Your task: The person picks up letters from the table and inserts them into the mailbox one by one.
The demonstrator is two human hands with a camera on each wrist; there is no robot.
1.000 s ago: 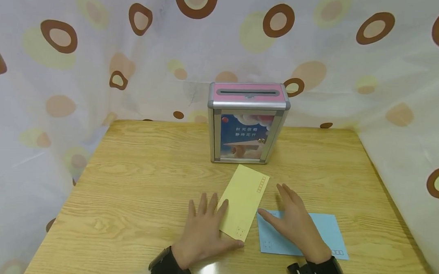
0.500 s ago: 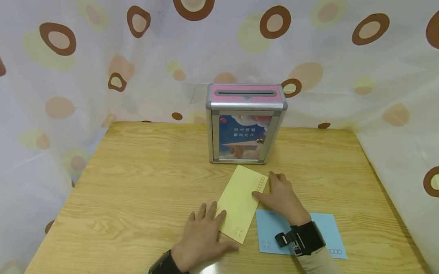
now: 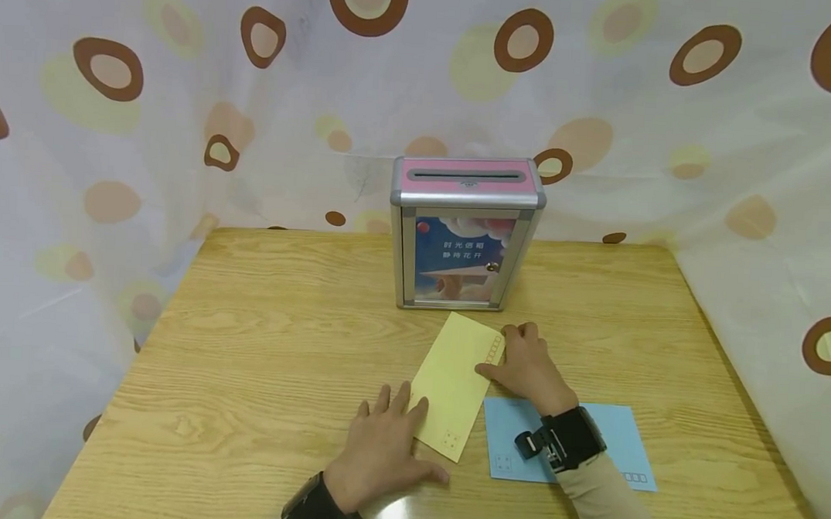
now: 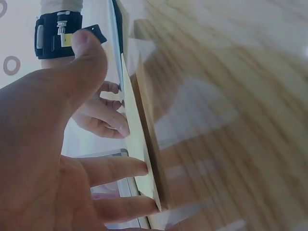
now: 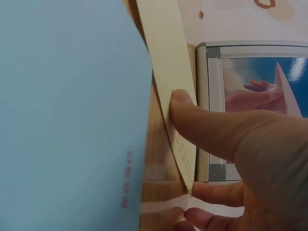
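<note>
In the head view a yellow envelope (image 3: pixel 448 389) lies slantwise on the table. My left hand (image 3: pixel 379 451) has its fingers spread, with fingertips touching the envelope's left edge; the left wrist view shows those fingers (image 4: pixel 118 169) straight. My right hand (image 3: pixel 531 367) pinches the envelope near its far right corner. Seen from the right wrist, the thumb (image 5: pixel 204 126) presses on the yellow paper (image 5: pixel 166 53) and the fingertips meet the corner. A blue envelope (image 3: pixel 617 435) lies under the right forearm, partly covered by the wrist strap and sleeve.
Behind the yellow envelope stands a silver-framed letter box (image 3: pixel 460 254) with a pink top, a slot (image 3: pixel 466 175) and a small lock on its picture door. A patterned cloth (image 3: pixel 289 122) hangs around the wooden table (image 3: pixel 259 330).
My right hand has moved forward and left from above the blue envelope to the yellow envelope's far right corner, its fingers curling in. My left hand has shifted slightly back, still at the left edge.
</note>
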